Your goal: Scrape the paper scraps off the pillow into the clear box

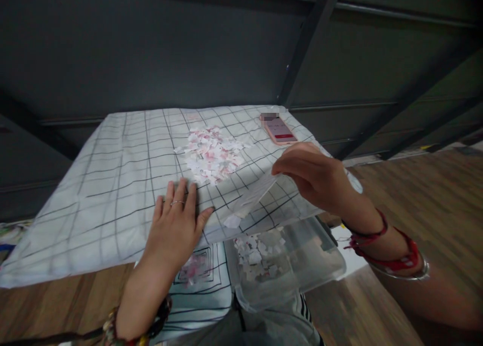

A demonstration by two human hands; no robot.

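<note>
My left hand lies flat on the checked white cloth, fingers spread, with a ring on one finger. Just beyond its fingertips is a heap of small torn paper scraps, white and pink. My right hand pinches the upper end of a thin white card, which slants down to the left toward the table's near edge. A few white scraps sit at the card's lower end. Below that edge, a clear plastic box holds more white scraps.
A phone in a pink case lies at the table's back right. Dark metal panels rise behind the table. Left of the box, something pink in clear wrapping rests on a light-blue patterned surface. Wooden floor shows on the right.
</note>
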